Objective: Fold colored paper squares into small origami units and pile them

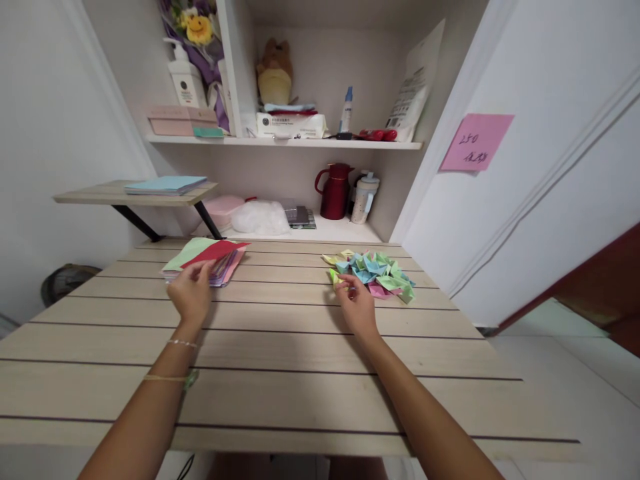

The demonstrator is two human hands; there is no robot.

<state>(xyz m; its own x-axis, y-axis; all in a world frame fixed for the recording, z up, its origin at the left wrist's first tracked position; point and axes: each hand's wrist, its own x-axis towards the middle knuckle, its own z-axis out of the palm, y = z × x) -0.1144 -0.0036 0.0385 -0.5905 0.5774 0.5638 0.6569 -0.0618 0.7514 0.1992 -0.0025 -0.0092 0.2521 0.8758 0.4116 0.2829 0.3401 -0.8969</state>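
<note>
My left hand [193, 293] is over a stack of coloured paper [225, 270] at the left of the table. Its thumb and fingers are closed on the edge of a red sheet of paper [216, 251], which lies askew on top of a pale green sheet. To the right, a heap of folded paper shapes [383, 272] in blue, green, pink and yellow sits on the table. My right hand [357, 303] is at the near left edge of this heap, fingers bent and pinched on a small yellow-green folded paper piece [334, 277]. Its fingertips partly hide that piece.
A slatted wooden table [280, 340] spans the space before me. A small raised shelf [100, 193] at the left bears light blue paper [167, 185]. Behind stand a dark red jug [335, 192], a pale bottle [365, 200] and a white plastic bag [260, 218].
</note>
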